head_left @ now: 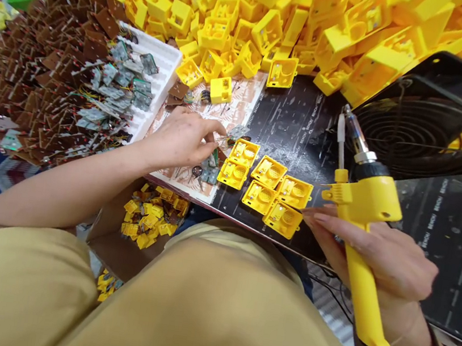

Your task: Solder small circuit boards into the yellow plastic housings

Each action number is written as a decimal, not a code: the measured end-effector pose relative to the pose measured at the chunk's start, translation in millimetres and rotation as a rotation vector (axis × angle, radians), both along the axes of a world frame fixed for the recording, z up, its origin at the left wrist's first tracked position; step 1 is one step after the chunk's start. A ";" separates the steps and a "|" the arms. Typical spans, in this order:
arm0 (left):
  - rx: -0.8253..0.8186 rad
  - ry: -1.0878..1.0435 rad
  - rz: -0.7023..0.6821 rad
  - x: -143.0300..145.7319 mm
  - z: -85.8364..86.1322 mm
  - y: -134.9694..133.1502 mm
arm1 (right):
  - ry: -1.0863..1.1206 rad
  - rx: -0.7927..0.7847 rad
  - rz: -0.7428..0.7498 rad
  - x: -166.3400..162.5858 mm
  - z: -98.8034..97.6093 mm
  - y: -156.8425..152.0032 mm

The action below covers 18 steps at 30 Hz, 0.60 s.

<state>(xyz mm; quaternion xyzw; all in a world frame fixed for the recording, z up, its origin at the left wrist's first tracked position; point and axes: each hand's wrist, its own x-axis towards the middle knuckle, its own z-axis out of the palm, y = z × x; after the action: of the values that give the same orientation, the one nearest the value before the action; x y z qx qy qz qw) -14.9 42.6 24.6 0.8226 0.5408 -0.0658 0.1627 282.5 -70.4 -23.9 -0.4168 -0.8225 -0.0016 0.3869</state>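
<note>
My left hand (182, 137) hovers over the near edge of the table, thumb and forefinger apart, with nothing visible between them. Close to its fingertips is a small circuit board (237, 132); another board (211, 169) with a round black part lies below the thumb. My right hand (386, 258) is around a yellow soldering gun (367, 201), whose metal tip points up and away. Thumb and fingers of that hand come together near the housings; a thin dark point there is too small to identify. Several open yellow plastic housings (260, 196) lie grouped between my hands.
Yellow housings (234, 24) are heaped along the back. Brown circuit boards (51, 73) pile up at left beside a white foam tray (159, 71). A black fan (409, 129) stands at right. Below the table edge, a cardboard box (110, 236) contains yellow pieces (151, 219).
</note>
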 end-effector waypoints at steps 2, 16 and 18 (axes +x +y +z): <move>-0.031 -0.079 0.046 -2.9 -3.3 4.6 | 0.010 0.007 0.006 0.4 0.8 0.9; 0.118 -0.163 -0.069 -3.8 -12.6 4.4 | -0.006 -0.092 0.065 -6.7 2.2 11.4; 0.236 -0.155 -0.116 2.8 -8.3 -1.2 | -0.001 -0.120 0.081 -3.8 7.3 8.7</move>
<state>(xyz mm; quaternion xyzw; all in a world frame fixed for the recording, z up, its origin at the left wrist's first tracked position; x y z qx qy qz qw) -12.1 41.4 16.3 0.8685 0.4823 0.0527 0.1019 278.7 -61.6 -16.6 -0.4055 -0.8375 0.0634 0.3607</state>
